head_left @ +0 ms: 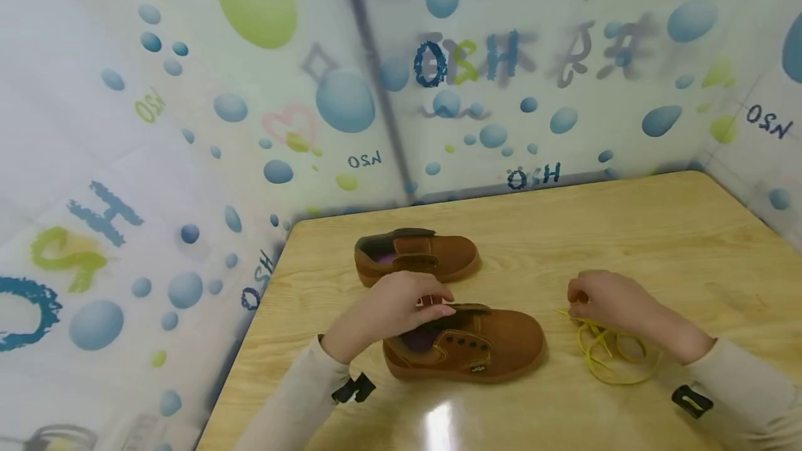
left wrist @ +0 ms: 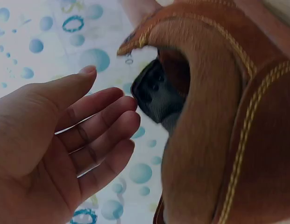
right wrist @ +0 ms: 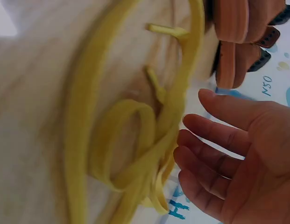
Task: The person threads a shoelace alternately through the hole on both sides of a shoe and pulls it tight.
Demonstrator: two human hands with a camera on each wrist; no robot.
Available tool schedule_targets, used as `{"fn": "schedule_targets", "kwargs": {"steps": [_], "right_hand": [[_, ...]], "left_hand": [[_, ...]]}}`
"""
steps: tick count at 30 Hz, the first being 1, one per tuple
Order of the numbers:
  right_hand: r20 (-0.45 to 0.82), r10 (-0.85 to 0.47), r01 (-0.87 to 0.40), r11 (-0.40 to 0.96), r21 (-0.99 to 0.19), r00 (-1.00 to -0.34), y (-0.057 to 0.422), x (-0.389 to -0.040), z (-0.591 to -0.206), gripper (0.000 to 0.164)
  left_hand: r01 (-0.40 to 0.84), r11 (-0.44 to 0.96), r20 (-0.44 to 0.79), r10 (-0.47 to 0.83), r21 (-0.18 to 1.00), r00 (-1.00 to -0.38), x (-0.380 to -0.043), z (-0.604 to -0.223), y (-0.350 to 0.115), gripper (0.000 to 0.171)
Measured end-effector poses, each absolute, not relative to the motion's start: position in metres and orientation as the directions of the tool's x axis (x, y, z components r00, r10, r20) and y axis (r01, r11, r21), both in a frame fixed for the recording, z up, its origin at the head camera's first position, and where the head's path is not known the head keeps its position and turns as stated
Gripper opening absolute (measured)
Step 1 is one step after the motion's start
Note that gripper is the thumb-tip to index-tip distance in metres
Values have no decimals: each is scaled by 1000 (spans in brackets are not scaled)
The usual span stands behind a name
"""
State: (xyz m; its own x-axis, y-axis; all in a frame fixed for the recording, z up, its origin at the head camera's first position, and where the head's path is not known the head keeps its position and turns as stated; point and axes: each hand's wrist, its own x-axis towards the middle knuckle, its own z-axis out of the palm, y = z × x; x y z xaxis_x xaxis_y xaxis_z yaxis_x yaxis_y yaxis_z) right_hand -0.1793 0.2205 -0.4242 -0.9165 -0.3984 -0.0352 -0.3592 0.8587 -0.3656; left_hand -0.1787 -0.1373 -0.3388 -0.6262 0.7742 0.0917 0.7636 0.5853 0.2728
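In the head view, your left hand (head_left: 401, 305) hung over the opening of the near shoe (head_left: 510, 343), its grip relaxed and pinching nothing; the far shoe (head_left: 456, 256) lay just behind on the tabletop (head_left: 626, 228). Your right hand (head_left: 617, 305) was bent over the yellow laces (head_left: 606, 346), to the right of both shoes. With neither shoe held, a careless nudge could have slid one into the other.

In the left wrist view, your thumb stood apart from your fingers, close to a dark flap (left wrist: 154, 93); I could not tell whether a fingertip touched it. A hasty reach could have folded it inward.

In the right wrist view, your fingers were spread beside the laces, gripping none. Their strands overlapped, so a quick tug could have knotted them.
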Motion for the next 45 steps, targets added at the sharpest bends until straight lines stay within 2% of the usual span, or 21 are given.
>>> {"fn": "schedule_targets", "kwargs": {"steps": [5,12,20,24,29,32,38,45], "right_hand": [[-65,-404,-354,860,-369,-912,218,-176,-432,12],[7,-394,-371,860,-350,-919,216,-174,-434,17],[80,-340,-326,771,-547,-937,214,-170,-403,6],[84,-273,-254,681,-686,-958,211,-163,-378,11],[25,-230,-133,468,-873,-973,205,-148,-355,26],[0,-242,-81,324,-943,-970,197,-137,-347,30],[-29,-305,-6,112,-994,-952,180,-116,-345,28],[-120,-425,91,86,-992,-897,156,-101,-364,28]], "left_hand": [[794,551,54,812,258,-581,-169,-341,-129,26],[829,538,16,837,154,-547,-166,-346,-118,25],[849,504,-1,860,158,-511,-166,-351,-111,23],[844,514,-24,856,152,-516,-166,-353,-108,22],[841,516,-37,855,164,-517,-166,-356,-106,20],[836,520,-51,853,174,-520,-166,-356,-105,18],[850,507,-45,861,143,-506,-165,-357,-101,14],[864,491,-37,871,110,-490,-166,-355,-98,12]]}}
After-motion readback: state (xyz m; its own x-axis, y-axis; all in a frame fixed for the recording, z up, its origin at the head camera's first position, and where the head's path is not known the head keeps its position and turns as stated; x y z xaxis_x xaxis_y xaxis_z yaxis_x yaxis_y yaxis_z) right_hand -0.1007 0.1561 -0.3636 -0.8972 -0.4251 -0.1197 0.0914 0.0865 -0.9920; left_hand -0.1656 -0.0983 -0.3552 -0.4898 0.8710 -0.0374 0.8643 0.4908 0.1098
